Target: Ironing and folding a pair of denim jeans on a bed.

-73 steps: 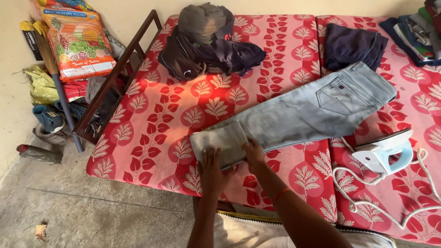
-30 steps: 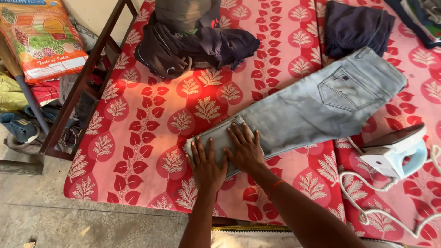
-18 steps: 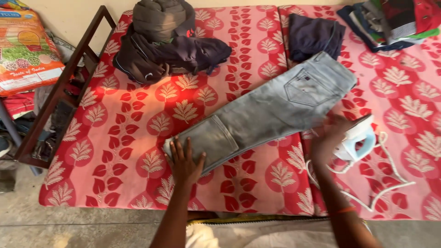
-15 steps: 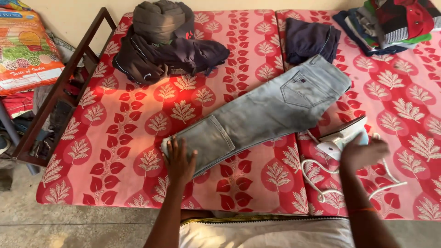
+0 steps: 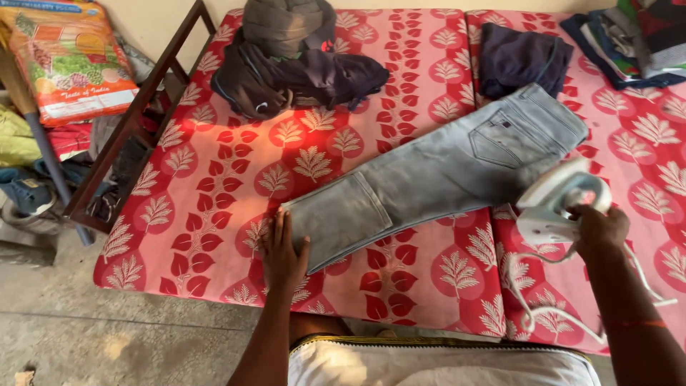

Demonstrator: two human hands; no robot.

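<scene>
Light grey jeans (image 5: pixel 443 175) lie folded lengthwise and slantwise across a red mattress with a white leaf pattern (image 5: pixel 214 193). My left hand (image 5: pixel 282 250) rests flat on the mattress at the leg end of the jeans, fingers touching the hem. My right hand (image 5: pixel 599 229) grips the handle of a white clothes iron (image 5: pixel 554 204), lifted just off the mattress beside the waist end of the jeans. The iron's white cord (image 5: pixel 543 307) trails down over the mattress edge.
A heap of dark clothes (image 5: pixel 293 64) lies at the far side, a folded dark garment (image 5: pixel 522 57) behind the jeans, and stacked folded clothes (image 5: pixel 636 36) at the far right. A dark wooden rail (image 5: pixel 136 121) borders the left; a printed sack (image 5: pixel 68 61) and shoes lie beyond it.
My right hand left the jeans' hem, reached right and took hold of the iron, lifting it toward the jeans. My left hand stayed at the leg end.
</scene>
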